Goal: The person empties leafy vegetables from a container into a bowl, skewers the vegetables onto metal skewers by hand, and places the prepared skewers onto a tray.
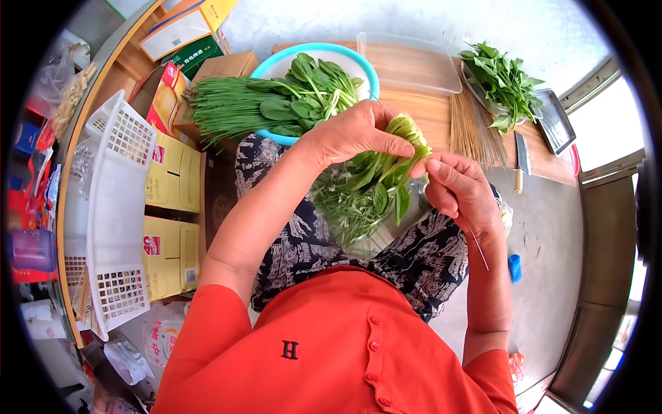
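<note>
My left hand (362, 132) is closed around a small bunch of leafy greens (379, 178), pale stems up and leaves hanging down. My right hand (458, 181) pinches at the stem end, close to the left fingertips, and a thin skewer (477, 243) sticks out below it. Another thin tip shows above the stems; I cannot tell whether it belongs to the same skewer. Under the bunch, between my knees, lies a heap of fine green trimmings (352, 210). Beyond my left hand, a blue-rimmed basin (314, 48) holds long chives (227, 107) and more leafy greens (303, 103).
On the wooden board (407, 107) are a clear plastic tray (410, 62), many thin skewers (472, 127), leafy greens on a tray (502, 83), a dark-rimmed tray (555, 121) and a knife (522, 159). Yellow boxes (171, 172) and a white plastic basket (117, 207) stand at left.
</note>
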Demonstrator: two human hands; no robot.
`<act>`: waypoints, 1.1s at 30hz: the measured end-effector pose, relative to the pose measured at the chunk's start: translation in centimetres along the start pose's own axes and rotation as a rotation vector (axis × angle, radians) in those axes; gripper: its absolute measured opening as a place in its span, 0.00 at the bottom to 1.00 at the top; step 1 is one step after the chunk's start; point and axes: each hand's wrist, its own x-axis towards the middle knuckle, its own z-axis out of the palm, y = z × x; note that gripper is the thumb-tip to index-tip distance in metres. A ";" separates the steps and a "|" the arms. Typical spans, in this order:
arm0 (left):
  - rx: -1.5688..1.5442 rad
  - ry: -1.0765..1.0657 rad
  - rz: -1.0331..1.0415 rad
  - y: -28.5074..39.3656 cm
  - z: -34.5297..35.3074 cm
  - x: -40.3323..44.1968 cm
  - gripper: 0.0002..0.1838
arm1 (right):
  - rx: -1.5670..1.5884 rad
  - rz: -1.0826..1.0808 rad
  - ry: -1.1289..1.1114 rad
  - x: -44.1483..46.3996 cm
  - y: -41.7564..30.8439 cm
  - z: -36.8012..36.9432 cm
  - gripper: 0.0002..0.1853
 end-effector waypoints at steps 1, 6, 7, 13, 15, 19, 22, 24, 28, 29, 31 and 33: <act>-0.001 0.000 -0.004 0.0 0.0 0.0 0.12 | 0.004 0.002 0.001 0.0 0.1 0.0 0.14; -0.016 0.020 0.008 -0.1 0.2 -0.2 0.10 | -0.109 -0.018 0.051 -0.1 0.2 0.1 0.14; -0.017 0.010 0.005 -0.2 0.2 -0.3 0.10 | -0.100 -0.008 0.050 -0.2 0.3 0.2 0.14; 0.032 -0.008 0.041 -1.7 -0.4 -0.2 0.08 | -0.153 -0.023 0.053 0.1 0.6 0.3 0.14; 0.065 -0.031 0.005 -1.4 -0.6 -0.1 0.08 | -0.107 -0.041 0.036 0.3 1.1 0.2 0.14; -0.001 -0.024 0.022 -1.6 -1.0 -0.3 0.18 | -0.071 0.026 0.029 0.5 0.9 -0.4 0.13; -0.197 0.055 0.008 -1.2 -1.0 -0.5 0.21 | -0.025 0.028 0.021 0.5 0.8 -0.7 0.13; -0.251 0.072 0.013 -1.5 -1.3 -0.5 0.22 | -0.012 0.018 0.029 0.6 1.1 -1.0 0.13; -0.207 0.090 0.006 -2.8 -1.8 -0.6 0.22 | 0.001 0.017 0.024 0.5 1.4 -0.8 0.14; -0.182 0.097 -0.007 -3.0 -1.8 -0.5 0.22 | 0.004 0.018 0.020 0.5 1.5 -0.8 0.13; -0.191 0.106 -0.047 -3.5 -1.6 -0.5 0.20 | 0.028 0.033 0.016 0.5 1.9 -1.1 0.13; -0.182 0.097 -0.039 -4.1 -1.5 -0.3 0.19 | 0.041 0.030 0.012 0.4 2.3 -1.5 0.13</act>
